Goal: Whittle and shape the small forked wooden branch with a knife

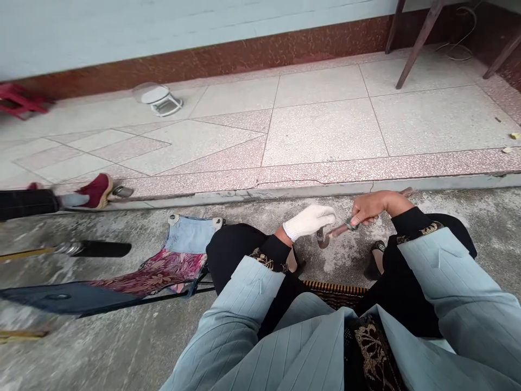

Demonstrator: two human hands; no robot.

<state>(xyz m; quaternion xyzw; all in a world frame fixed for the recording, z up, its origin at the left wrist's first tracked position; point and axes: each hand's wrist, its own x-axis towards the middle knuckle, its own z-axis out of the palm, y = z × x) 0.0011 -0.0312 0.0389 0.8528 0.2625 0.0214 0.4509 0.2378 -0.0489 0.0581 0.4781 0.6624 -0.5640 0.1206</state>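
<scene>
Hooked tool (341, 230) low over concrete (342, 266), near side of step (297, 188). Bare right hand (369, 208): fingers clamped on it. Gloved left hand (310, 220): fingers bunched, can't tell from here if gripping. 1 slip could swing hook into left hand.

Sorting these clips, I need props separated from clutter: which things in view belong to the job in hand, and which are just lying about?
Seemingly in use:
brown-handled tool, gripped by the right hand
white glove, on the left hand

Seemingly just lying about:
white scale
red stool
black-bladed tool
patterned fabric on a frame
</scene>
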